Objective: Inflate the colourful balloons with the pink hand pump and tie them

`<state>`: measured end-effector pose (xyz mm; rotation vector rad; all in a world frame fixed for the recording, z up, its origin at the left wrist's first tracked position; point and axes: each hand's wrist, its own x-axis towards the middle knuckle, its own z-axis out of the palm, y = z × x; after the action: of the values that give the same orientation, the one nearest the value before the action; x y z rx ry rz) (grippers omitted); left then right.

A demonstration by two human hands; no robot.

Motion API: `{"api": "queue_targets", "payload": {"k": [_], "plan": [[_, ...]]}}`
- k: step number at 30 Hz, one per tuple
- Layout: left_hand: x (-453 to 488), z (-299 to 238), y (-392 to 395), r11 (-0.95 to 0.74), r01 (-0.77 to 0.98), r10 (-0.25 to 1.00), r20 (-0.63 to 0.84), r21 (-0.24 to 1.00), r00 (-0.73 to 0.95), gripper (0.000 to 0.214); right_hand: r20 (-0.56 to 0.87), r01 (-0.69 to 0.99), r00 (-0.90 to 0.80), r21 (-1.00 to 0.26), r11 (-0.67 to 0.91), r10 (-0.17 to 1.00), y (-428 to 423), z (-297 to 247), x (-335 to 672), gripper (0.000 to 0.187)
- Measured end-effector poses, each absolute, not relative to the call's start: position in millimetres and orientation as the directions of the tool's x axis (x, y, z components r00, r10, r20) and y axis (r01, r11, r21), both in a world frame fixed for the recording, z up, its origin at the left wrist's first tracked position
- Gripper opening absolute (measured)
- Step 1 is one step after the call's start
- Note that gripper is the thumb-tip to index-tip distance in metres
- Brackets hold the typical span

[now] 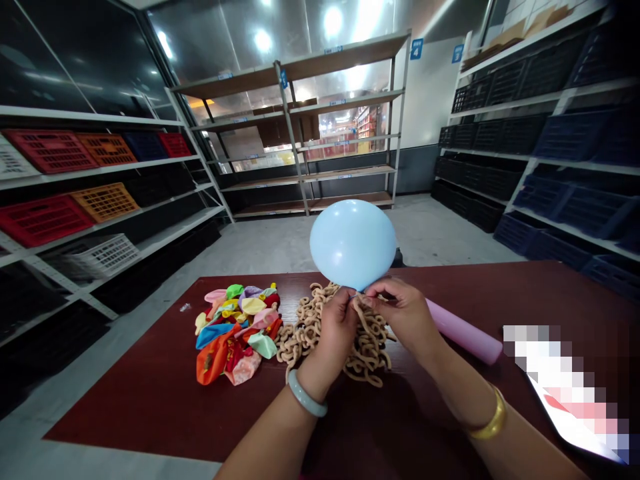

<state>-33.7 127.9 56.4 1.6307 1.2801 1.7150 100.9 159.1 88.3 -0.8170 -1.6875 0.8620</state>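
Note:
A light blue inflated balloon (353,241) stands above the table, its neck down between my hands. My left hand (340,320) pinches at the balloon's neck, thumb and fingers pressed together. From the other side, my right hand (403,307) is closed at the same spot, with the end of a tan cord close to its fingertips. Whether the cord is looped around the neck is hidden by the fingers. Beneath both hands lies a heap of curly tan cord (367,363).
Left of the cord, several uninflated coloured balloons (240,333) lie in a pile on the dark red table (150,387). A pink cylinder (465,330) rests to the right, beyond it a partly pixelated flat bright item (560,400). Shelves (300,127) with crates (105,200) stand around.

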Motion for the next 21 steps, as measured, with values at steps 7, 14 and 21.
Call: {"api": "queue_targets", "payload": {"k": [7,14,21], "plan": [[-23.6,57.5,125.7,-0.374,-0.038,0.889,0.346,0.927,-0.3,0.021,0.189,-0.265,-0.179,-0.954,0.137,0.966,154.7,75.7,85.3,0.018],[-9.0,52.4,125.4,-0.249,-0.324,0.952,0.169,0.913,-0.255,0.028,0.003,-0.544,-0.111,-0.837,-0.059,0.994,150.0,80.4,70.4,0.028],[4.9,48.4,124.6,0.021,-0.432,0.999,-0.035,0.902,-0.026,0.028,-0.025,-0.561,-0.088,-0.825,-0.07,0.996,165.7,76.4,81.2,0.032]]}}
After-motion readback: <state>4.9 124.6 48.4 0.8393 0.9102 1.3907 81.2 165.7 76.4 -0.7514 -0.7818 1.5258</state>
